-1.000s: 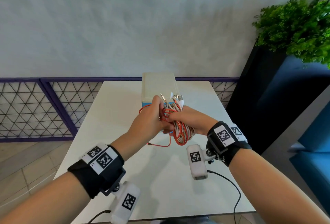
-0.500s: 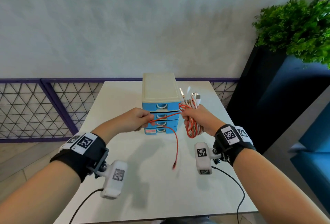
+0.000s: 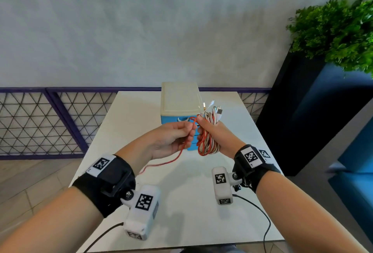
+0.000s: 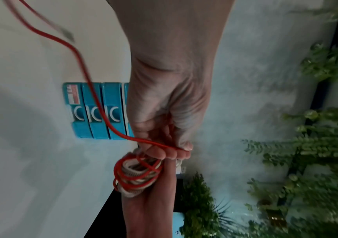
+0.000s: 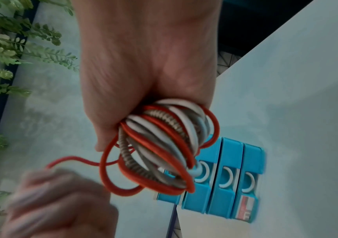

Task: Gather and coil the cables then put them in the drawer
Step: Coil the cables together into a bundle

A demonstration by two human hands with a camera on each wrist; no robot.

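Observation:
My right hand [image 3: 214, 133] grips a coiled bundle of red, white and braided cables [image 3: 207, 144], held upright in front of the drawer unit, plugs [image 3: 217, 109] sticking out above the fist. In the right wrist view the cable bundle [image 5: 164, 145] loops out below the right hand [image 5: 143, 72]. My left hand [image 3: 171, 137] pinches the loose red cable [image 3: 173, 159] just left of the bundle; its tail hangs down to the table. The left wrist view shows the red cable [image 4: 95, 99] running across the fingertips [image 4: 170, 153] of the left hand. The blue drawer unit [image 3: 181, 115] with a cream top stands behind, drawers closed.
The white table [image 3: 181, 202] carries only the drawer unit. A grey wall and a purple lattice railing [image 3: 50, 121] lie behind and to the left. A dark planter with a green plant [image 3: 333, 31] stands at the right, with blue seating [image 3: 355, 192] beyond.
My left hand has come back in to the bundle from the left, bringing the red cable's loose stretch with it. The tail now trails toward the table's near left.

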